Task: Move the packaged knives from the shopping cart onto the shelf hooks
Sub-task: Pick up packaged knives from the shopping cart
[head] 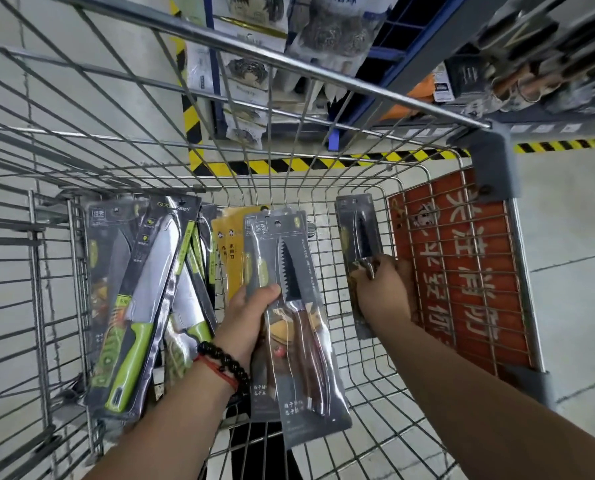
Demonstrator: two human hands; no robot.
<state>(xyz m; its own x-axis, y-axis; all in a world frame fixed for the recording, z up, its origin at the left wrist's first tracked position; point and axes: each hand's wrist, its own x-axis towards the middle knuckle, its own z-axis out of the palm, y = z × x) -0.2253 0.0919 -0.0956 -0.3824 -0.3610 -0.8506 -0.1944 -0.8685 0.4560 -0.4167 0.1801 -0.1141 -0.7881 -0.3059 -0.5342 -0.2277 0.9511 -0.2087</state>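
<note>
left hand (251,306) grips wood-handled knife packs (289,306) mid-frame; right hand (384,292) pinches dark pack (358,244) centre-right. risk: stacked slick packs fan, slip into cart (358,174).

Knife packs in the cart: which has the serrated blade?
The grey pack gripped by the left hand: saw-toothed blade, brown wooden handle. The green-handled packs at the cart's left have smooth blades.

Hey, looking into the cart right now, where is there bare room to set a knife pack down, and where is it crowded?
Bare wire floor lies between the pack in the left hand and the pack the right hand grips beside the orange panel; more shows near the right forearm. The cart's left side is crowded with green-handled knife packs and yellow packs.
</note>
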